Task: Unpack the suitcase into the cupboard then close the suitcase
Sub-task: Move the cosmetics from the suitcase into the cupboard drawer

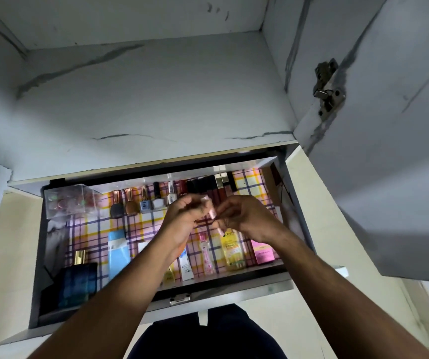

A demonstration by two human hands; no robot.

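- Both hands hovering over open drawer (234,287) in cupboard (156,86).
- Left hand (186,218) and right hand (244,220) each pinching a small pink tube (211,212) between curled fingertips.
- Tube sitting above the checked liner (91,229), near the nail polish row (146,203).
- Yellow bottle (231,251) lying below right hand.

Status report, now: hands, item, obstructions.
Both hands, left and right, pinching a small pink tube over the open drawer. Tube not yet set down. Bottles crowd the checked liner below; open cupboard door hangs at right.
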